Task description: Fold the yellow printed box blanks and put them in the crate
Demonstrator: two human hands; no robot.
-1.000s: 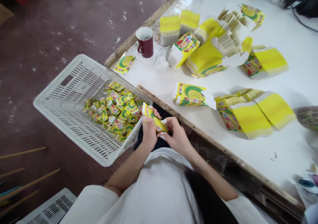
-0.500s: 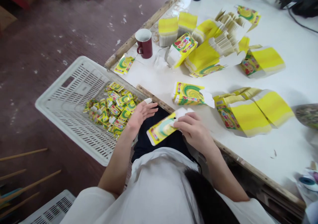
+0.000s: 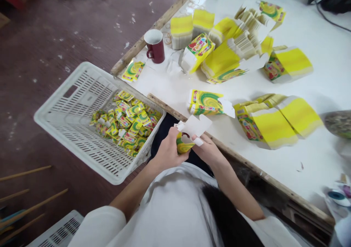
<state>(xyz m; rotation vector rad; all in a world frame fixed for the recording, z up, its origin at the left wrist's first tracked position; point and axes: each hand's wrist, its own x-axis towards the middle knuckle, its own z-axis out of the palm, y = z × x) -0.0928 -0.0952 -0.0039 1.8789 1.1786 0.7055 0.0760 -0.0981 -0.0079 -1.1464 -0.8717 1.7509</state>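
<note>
The person's left hand (image 3: 169, 150) is curling closed around the yellow body of a small printed carton (image 3: 183, 146), which both hands are holding above the lap, just off the wooden edging (image 3: 170, 109) of the white surface (image 3: 276, 172). The right hand (image 3: 208, 152) is bending its fingers at the carton's other side; their tips are partly hiding, so its closure cannot be told. The carton's open mouth is facing up toward the camera, its long axis looking foreshortened, and thin white cardboard flaps (image 3: 197, 123) are jutting away toward the surface. Glossy little cartons (image 3: 131, 126) are heaping inside a slotted plastic basket (image 3: 59, 141), while a glazed maroon mug (image 3: 157, 53) is standing beyond
</note>
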